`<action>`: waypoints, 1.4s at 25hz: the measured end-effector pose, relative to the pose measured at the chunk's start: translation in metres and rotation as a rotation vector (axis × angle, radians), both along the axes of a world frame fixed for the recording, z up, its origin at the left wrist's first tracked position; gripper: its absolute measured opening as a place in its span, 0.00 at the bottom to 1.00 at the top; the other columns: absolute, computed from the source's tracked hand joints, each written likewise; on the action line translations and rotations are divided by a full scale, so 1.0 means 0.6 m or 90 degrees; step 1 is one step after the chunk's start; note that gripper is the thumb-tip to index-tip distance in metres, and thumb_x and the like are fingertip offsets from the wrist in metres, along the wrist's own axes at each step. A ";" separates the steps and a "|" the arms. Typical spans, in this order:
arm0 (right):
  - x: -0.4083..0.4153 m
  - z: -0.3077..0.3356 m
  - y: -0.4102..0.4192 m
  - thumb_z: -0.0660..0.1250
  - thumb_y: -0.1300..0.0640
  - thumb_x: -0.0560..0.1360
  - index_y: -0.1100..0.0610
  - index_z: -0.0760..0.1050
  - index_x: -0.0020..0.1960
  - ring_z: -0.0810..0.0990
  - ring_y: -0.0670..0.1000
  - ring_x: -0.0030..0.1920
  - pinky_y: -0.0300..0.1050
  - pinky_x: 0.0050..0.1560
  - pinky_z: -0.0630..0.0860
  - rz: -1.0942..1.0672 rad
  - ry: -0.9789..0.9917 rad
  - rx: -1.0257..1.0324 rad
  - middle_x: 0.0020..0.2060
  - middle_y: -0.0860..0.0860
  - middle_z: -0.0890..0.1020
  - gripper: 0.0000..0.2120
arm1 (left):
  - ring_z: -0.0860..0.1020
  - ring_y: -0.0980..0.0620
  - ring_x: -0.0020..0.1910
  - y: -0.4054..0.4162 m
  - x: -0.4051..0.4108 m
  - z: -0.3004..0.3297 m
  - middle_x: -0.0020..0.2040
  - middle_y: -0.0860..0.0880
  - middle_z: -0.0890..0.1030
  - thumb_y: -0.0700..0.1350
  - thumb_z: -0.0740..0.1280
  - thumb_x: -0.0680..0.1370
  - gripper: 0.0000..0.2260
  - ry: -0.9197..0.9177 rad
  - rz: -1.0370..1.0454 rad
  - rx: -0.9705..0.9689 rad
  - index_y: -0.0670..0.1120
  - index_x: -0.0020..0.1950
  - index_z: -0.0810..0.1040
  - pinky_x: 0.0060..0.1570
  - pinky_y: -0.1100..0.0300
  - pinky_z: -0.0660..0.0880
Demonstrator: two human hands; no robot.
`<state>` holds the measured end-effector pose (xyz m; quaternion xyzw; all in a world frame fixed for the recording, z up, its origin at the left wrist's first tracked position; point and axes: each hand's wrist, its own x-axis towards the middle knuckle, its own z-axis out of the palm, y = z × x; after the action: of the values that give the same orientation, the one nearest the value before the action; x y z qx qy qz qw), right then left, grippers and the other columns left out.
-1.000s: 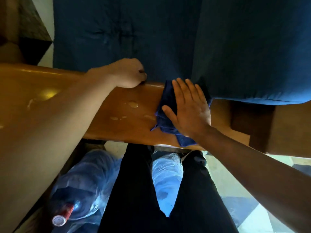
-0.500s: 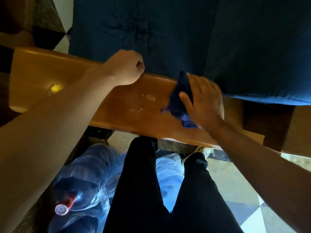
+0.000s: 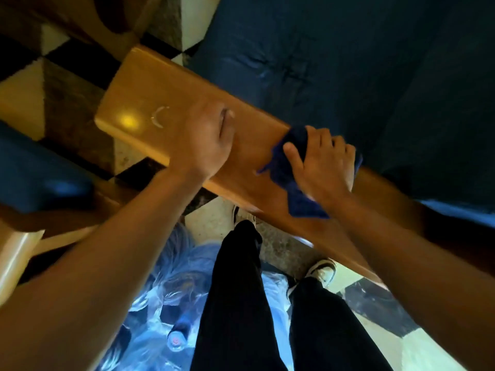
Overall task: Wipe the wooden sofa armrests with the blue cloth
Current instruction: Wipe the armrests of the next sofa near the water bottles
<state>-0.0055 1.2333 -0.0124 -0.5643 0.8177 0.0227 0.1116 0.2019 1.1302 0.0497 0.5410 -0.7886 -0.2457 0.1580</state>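
A glossy wooden armrest runs diagonally from upper left to lower right, with a curved wet mark near its left end. My right hand presses the bunched blue cloth onto the armrest's middle, fingers curled over it. My left hand rests on the wood just left of the cloth, fingers closed, nothing visible in it. The picture is blurred by motion.
The dark blue sofa cushion lies beyond the armrest. Large plastic water bottles lie on the checkered tile floor by my legs. Another blue-cushioned wooden seat stands at the left.
The view swung, so the armrest now runs diagonally. My right hand went from flat to curled over the cloth, and the cloth bunched up. My left hand moved from the armrest's far edge onto its top.
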 end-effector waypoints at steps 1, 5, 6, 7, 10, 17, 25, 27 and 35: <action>0.001 0.000 -0.030 0.48 0.32 0.81 0.58 0.73 0.65 0.79 0.66 0.54 0.60 0.52 0.72 0.009 -0.038 0.010 0.59 0.59 0.81 0.33 | 0.75 0.49 0.40 0.032 0.020 -0.008 0.40 0.48 0.76 0.51 0.58 0.85 0.15 0.003 0.091 0.046 0.43 0.50 0.77 0.42 0.56 0.69; -0.019 -0.018 -0.131 0.43 0.27 0.77 0.55 0.73 0.55 0.80 0.66 0.53 0.54 0.46 0.68 0.009 -0.204 0.112 0.55 0.63 0.82 0.35 | 0.81 0.40 0.47 0.144 0.057 -0.061 0.48 0.43 0.81 0.59 0.60 0.82 0.17 0.013 0.498 0.322 0.44 0.55 0.71 0.44 0.50 0.74; -0.024 -0.020 -0.146 0.42 0.27 0.77 0.55 0.75 0.58 0.79 0.66 0.56 0.54 0.49 0.68 0.011 -0.236 0.146 0.58 0.63 0.81 0.37 | 0.83 0.40 0.47 0.158 0.052 -0.076 0.51 0.41 0.82 0.61 0.61 0.81 0.21 0.111 0.577 0.398 0.43 0.57 0.71 0.45 0.48 0.78; -0.026 -0.024 -0.154 0.42 0.28 0.78 0.55 0.76 0.63 0.78 0.65 0.59 0.54 0.52 0.68 0.011 -0.265 0.161 0.61 0.62 0.80 0.38 | 0.84 0.40 0.47 0.164 0.044 -0.089 0.53 0.40 0.83 0.63 0.61 0.81 0.24 0.261 0.649 0.460 0.41 0.60 0.72 0.48 0.45 0.82; -0.034 -0.015 -0.116 0.47 0.32 0.81 0.54 0.73 0.69 0.79 0.66 0.60 0.56 0.53 0.71 0.077 -0.264 0.070 0.62 0.61 0.80 0.32 | 0.83 0.39 0.54 0.157 0.012 -0.110 0.59 0.40 0.82 0.63 0.60 0.81 0.28 0.526 0.762 0.523 0.41 0.66 0.75 0.54 0.41 0.82; 0.060 -0.006 0.013 0.53 0.34 0.81 0.54 0.57 0.82 0.54 0.68 0.80 0.68 0.77 0.53 0.409 0.012 -0.045 0.82 0.55 0.58 0.36 | 0.81 0.39 0.56 0.065 0.034 -0.111 0.55 0.44 0.83 0.72 0.56 0.76 0.28 0.660 0.915 0.521 0.48 0.52 0.78 0.62 0.41 0.77; 0.105 -0.009 -0.143 0.55 0.33 0.81 0.53 0.59 0.81 0.75 0.62 0.66 0.60 0.62 0.72 0.264 -0.035 -0.069 0.75 0.59 0.71 0.36 | 0.80 0.44 0.51 -0.069 0.170 -0.112 0.50 0.49 0.81 0.65 0.52 0.81 0.21 0.752 1.003 0.467 0.51 0.56 0.76 0.57 0.42 0.77; 0.070 0.007 -0.141 0.55 0.32 0.79 0.52 0.62 0.78 0.76 0.62 0.65 0.57 0.61 0.73 0.214 -0.121 0.006 0.71 0.58 0.75 0.35 | 0.79 0.46 0.46 -0.106 0.184 -0.106 0.52 0.47 0.81 0.65 0.51 0.82 0.27 0.730 1.010 0.469 0.49 0.68 0.75 0.55 0.46 0.76; 0.204 -0.018 -0.420 0.50 0.27 0.75 0.50 0.77 0.61 0.80 0.58 0.61 0.46 0.54 0.66 0.117 -0.366 0.150 0.54 0.51 0.82 0.33 | 0.79 0.43 0.48 -0.138 0.173 -0.154 0.46 0.50 0.79 0.68 0.50 0.80 0.32 0.681 1.144 0.395 0.46 0.66 0.79 0.59 0.45 0.76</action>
<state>0.1169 0.9811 -0.0232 -0.6021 0.6904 -0.0332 0.3996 0.3057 1.0472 -0.0429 0.7590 0.1615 -0.4323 0.4593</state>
